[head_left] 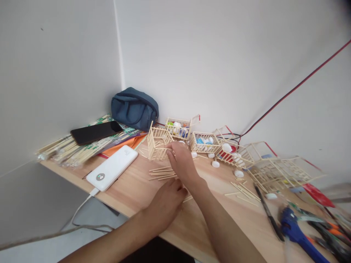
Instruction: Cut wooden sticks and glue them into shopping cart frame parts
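Observation:
My right hand reaches over to a small basket built from thin wooden sticks, its fingers pinched at the basket's right side. The basket stands upright, with slatted walls. Nearer to me, my left hand is closed with its fingers curled just below the right wrist. What it holds, if anything, is hidden. Loose wooden sticks lie in a bundle between the left hand and the basket. A few stick ends show to the right of the left hand; whether they are held or lie on the table cannot be told.
Small stick carts with white wheels stand along the wall. A white power bank, black phone, packaged sticks and blue pouch occupy the left. A pen and blue glue gun lie on the right.

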Available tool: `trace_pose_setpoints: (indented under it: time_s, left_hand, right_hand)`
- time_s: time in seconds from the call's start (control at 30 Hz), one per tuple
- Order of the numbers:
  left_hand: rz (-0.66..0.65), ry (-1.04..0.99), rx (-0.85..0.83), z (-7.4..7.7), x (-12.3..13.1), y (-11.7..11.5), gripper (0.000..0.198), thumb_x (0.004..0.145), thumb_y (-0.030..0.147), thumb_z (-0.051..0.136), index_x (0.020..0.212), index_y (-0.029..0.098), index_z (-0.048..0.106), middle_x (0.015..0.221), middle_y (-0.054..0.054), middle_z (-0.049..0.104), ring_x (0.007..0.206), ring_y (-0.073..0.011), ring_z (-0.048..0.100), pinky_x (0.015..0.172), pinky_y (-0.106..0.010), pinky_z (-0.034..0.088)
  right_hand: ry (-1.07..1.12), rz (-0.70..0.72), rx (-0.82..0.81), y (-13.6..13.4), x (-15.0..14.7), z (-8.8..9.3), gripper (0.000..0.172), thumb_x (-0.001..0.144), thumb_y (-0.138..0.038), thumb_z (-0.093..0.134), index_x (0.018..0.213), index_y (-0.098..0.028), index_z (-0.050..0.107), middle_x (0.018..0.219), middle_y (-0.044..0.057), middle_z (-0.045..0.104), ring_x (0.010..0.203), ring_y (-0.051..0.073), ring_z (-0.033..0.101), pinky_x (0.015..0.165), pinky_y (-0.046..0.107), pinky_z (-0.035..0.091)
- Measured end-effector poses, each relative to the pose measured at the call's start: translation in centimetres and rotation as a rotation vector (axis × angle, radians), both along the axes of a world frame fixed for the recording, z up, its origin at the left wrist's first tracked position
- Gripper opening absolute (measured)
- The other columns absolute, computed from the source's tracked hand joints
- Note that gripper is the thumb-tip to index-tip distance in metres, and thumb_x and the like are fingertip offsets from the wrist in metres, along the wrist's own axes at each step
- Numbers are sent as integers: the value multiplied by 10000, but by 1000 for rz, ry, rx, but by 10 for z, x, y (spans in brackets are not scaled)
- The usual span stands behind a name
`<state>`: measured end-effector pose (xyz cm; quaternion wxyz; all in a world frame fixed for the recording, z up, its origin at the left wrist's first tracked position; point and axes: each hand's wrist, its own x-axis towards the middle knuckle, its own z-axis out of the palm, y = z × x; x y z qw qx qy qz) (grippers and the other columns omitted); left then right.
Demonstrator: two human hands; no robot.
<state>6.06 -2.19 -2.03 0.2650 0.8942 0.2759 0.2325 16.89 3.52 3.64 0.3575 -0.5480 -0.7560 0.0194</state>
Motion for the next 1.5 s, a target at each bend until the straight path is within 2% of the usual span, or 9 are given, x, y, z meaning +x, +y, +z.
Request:
trace_pose_setpoints:
  time_s: [0.2, 0.5, 0.67, 0.77, 0.87, 1.0, 1.23, 1.37, 1.5]
  left_hand:
    - [-41, -143, -3, 2, 2, 1, 361, 919, 214, 431, 1248, 183, 575, 1255, -107, 612, 1177, -258, 538, 1022, -430, 445]
    - [-84, 34, 52, 3, -2, 2, 330, 831, 203, 596, 1157, 175, 636, 1267, -114, 599, 1185, -303, 518, 1033, -474, 417]
    - [-65, 18, 138, 1, 0, 2, 278, 845, 141, 567, 1105, 178, 658, 1256, -115, 581, 1187, -272, 504, 1026, -438, 429]
    - [-56, 45, 168, 1, 1, 1, 233, 879, 151, 534, 1061, 168, 679, 1183, -116, 607, 1140, -263, 525, 995, -418, 447]
    - [-39, 149, 155, 3, 1, 0, 205, 910, 170, 496, 941, 167, 698, 1032, -100, 637, 1015, -244, 571, 909, -402, 483]
    - [-52, 304, 144, 9, 2, -2, 231, 944, 204, 444, 954, 175, 673, 911, -67, 627, 885, -223, 590, 811, -386, 493]
    - [-50, 446, 71, 21, 9, -3, 255, 959, 198, 403, 1115, 198, 605, 1032, -56, 621, 982, -219, 590, 859, -381, 473]
    - [-61, 502, 78, 25, 17, -2, 277, 975, 208, 350, 1084, 195, 605, 1030, -59, 623, 979, -223, 594, 852, -388, 468]
    - [-78, 502, 92, 30, 26, -1, 279, 981, 221, 336, 1047, 188, 604, 1013, -61, 630, 942, -221, 602, 824, -379, 468]
  right_hand:
    - [-56, -6, -25, 4, -15, -9, 173, 892, -100, 432, 912, -179, 585, 936, 80, 639, 928, 223, 543, 860, 349, 421]
    - [-180, 20, -71, 13, -15, -11, 186, 894, -83, 433, 937, -150, 600, 966, 100, 637, 969, 225, 526, 889, 338, 414]
    - [-232, 104, -86, 29, -13, -16, 235, 855, -49, 458, 975, -160, 626, 993, 81, 647, 1025, 216, 527, 939, 334, 403]
    - [-215, 136, -71, 28, -7, -11, 296, 858, -83, 487, 1112, -175, 606, 1132, 79, 639, 1104, 213, 516, 989, 358, 384]
    - [-101, 141, 21, 9, 14, 2, 316, 885, -120, 481, 1173, -201, 584, 1211, 68, 625, 1154, 196, 514, 1030, 369, 359]
    - [0, -75, -5, -49, 65, 11, 213, 912, -176, 479, 1072, -196, 617, 1079, 72, 674, 1028, 203, 591, 933, 364, 428]
    - [-171, -566, -399, -167, 156, -36, 187, 870, -225, 524, 1034, -216, 614, 923, 61, 579, 771, 198, 597, 688, 327, 474]
    - [-240, -418, -303, -172, 188, -48, 325, 872, -208, 536, 1190, -249, 595, 1099, 89, 540, 1008, 225, 554, 897, 372, 448]
    - [-242, -347, -229, -150, 210, -51, 180, 916, -225, 493, 1013, -223, 645, 1077, 82, 572, 1028, 214, 534, 911, 353, 436]
